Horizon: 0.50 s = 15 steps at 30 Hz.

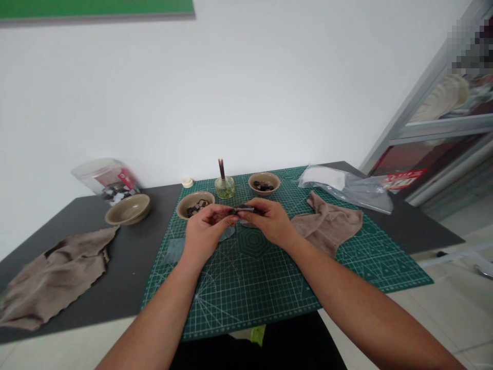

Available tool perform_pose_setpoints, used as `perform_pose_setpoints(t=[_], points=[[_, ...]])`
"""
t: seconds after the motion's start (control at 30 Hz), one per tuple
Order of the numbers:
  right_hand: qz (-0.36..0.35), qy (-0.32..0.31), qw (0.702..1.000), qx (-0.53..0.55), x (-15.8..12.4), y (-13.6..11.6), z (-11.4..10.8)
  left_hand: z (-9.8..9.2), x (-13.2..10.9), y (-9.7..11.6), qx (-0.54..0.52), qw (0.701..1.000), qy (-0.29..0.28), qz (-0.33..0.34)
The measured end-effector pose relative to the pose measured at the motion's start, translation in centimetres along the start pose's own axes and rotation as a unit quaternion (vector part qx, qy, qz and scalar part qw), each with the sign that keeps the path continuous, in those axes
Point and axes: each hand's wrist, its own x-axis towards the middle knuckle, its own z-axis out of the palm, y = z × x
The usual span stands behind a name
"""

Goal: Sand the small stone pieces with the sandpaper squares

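My left hand [206,228] and my right hand [272,221] meet above the cutting mat, fingertips pinched. Between them is a small dark piece with a greyish strip [242,209], mostly covered by the fingers; its kind cannot be made out. Just behind my left hand stands a tan bowl [182,206] of dark and pale brownish pieces. Farther back, a second tan bowl [265,192] holds small dark pieces. A glass jar [225,191] with yellow-green contents and dark sticks stands between the bowls. Partly under my left hand lies a clear bluish disc [228,234].
The green cutting mat [246,293] covers the middle of the dark table [133,275]. Brown cloths lie at right [327,223] and left [65,272]. A third bowl [129,211], a tipped clear jar [111,180], a plastic bag [348,187] and a clear square [175,250] lie around.
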Motion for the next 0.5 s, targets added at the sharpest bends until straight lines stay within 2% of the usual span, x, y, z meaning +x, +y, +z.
perform_pose_setpoints(t=[0.13, 0.33, 0.5], points=[[-0.051, -0.008, 0.996, -0.069, 0.0, -0.24, -0.18, 0.05, -0.09, 0.25, 0.03, 0.999, 0.012, -0.006], [-0.088, 0.004, 0.994, -0.063, -0.09, -0.2, -0.03, 0.01, -0.53, 0.05, 0.108, 0.994, 0.026, 0.001], [-0.088, 0.012, 0.993, -0.083, -0.08, -0.1, -0.13, 0.22, -0.8, -0.02, 0.083, 0.996, 0.036, -0.003]])
